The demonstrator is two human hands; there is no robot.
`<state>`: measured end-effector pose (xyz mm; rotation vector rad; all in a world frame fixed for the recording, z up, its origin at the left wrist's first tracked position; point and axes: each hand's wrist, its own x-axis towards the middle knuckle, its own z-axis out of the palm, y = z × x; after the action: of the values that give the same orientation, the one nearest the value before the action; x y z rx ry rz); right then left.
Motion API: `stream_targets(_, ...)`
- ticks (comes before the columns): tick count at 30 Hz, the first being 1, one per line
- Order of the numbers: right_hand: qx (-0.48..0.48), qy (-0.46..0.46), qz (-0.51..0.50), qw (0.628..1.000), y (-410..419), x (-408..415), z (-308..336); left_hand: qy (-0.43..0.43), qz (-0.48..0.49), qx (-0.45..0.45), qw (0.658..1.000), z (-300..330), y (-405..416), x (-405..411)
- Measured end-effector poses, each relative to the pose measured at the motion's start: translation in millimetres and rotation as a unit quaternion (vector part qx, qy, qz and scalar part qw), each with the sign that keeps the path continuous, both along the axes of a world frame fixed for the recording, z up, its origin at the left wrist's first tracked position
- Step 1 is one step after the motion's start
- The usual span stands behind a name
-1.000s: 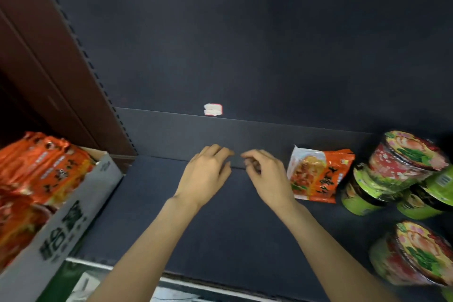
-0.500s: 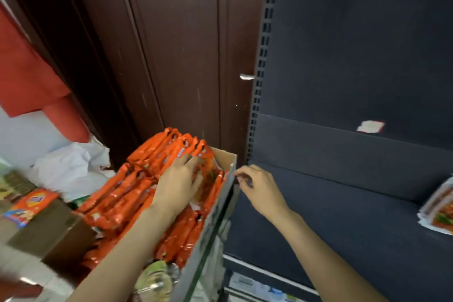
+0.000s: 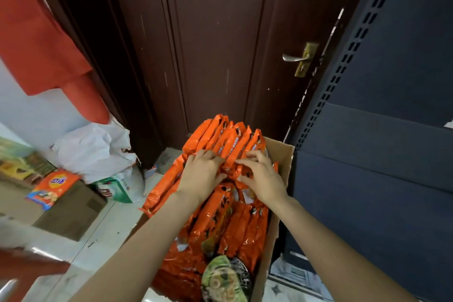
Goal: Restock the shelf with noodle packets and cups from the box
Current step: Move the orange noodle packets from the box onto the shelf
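Observation:
A cardboard box [image 3: 282, 154] stands on the floor left of the dark shelf unit [image 3: 372, 179]. It is packed with several orange noodle packets [image 3: 220, 223] standing on edge. A green-lidded noodle cup [image 3: 224, 279] lies at its near end. Both my hands are inside the box at the far row of packets. My left hand [image 3: 202, 175] has its fingers over the packet tops and its thumb curled in against them. My right hand [image 3: 261, 176] curls its fingers over the top edge of the neighbouring packets. The shelf boards in view carry nothing.
A dark brown door with a metal handle [image 3: 294, 57] is behind the box. On the left floor are a white plastic bag [image 3: 95, 149], a brown carton [image 3: 71, 211] with an orange package [image 3: 52, 185] on it, and a red cloth [image 3: 36, 39] hanging above.
The view has swung left from the shelf to the box. My right hand has moved from the box's edge into the box, beside my left hand on the packets.

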<state>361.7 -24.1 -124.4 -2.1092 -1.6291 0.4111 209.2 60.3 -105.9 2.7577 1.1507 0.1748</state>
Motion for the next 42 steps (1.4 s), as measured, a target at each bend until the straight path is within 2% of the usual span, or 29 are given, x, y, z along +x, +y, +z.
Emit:
stream_targets(3,-0.006,-0.019,-0.042,0.999,2,2,-1,0.023,0.009,0.024,0.999,-1,0,11)
stream_targets(9,0.055,0.072,-0.112,0.990,0,12,6,-0.038,0.006,0.010,0.999,5,2,21)
stream_targets(12,0.101,0.112,-0.131,0.980,-3,15,19,-0.142,-0.005,-0.067,0.988,13,2,23)
stream_targets(15,0.154,0.163,-0.151,0.963,-9,21,34,-0.261,-0.009,-0.129,0.957,27,-1,26)
stream_targets(19,0.204,0.206,-0.175,0.941,-25,33,66,-0.367,-0.021,-0.139,0.920,59,-17,33)
stream_targets(23,0.271,0.205,-0.182,0.923,-55,55,101,-0.434,-0.035,-0.159,0.886,96,-39,56)
stream_targets(31,0.330,0.160,-0.257,0.894,-164,142,126,-0.439,-0.118,-0.208,0.866,131,-125,166)
stream_targets(35,0.323,0.143,-0.316,0.881,-240,206,115,-0.419,-0.163,-0.281,0.848,125,-185,237)
stream_targets(42,0.291,0.109,-0.409,0.858,-372,306,84,-0.364,-0.172,-0.404,0.821,93,-293,360)
